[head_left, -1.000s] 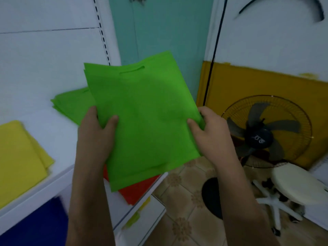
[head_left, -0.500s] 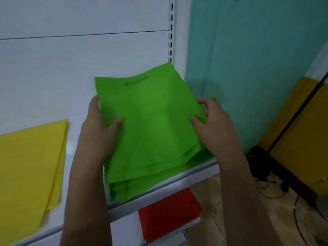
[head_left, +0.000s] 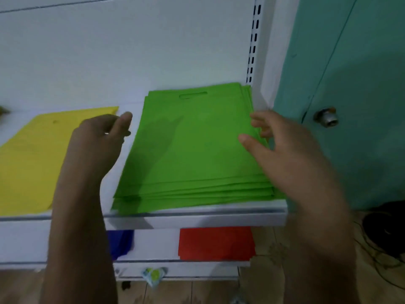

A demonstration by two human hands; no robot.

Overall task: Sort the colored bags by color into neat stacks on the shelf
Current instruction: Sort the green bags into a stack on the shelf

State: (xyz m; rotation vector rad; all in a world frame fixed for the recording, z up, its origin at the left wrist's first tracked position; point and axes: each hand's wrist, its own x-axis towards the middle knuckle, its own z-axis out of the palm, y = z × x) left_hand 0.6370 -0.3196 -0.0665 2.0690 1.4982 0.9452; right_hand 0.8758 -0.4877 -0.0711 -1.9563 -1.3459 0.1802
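Green stack (head_left: 197, 150) flat at shelf's (head_left: 197, 218) right end, long axis running away from us | right hand (head_left: 291, 154) nearer, fingers loosely spread touching its right edge | left hand (head_left: 96, 139) just beside, relaxed, empty.

Matt cloth green bags (head_left: 197, 150), smooth shelf (head_left: 197, 218)

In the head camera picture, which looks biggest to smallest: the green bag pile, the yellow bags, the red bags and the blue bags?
1. Green bag pile.
2. Yellow bags, partly cut off by the picture edge and an arm, so unsure against green.
3. Red bags, partly hidden under the shelf.
4. Blue bags, mostly hidden.
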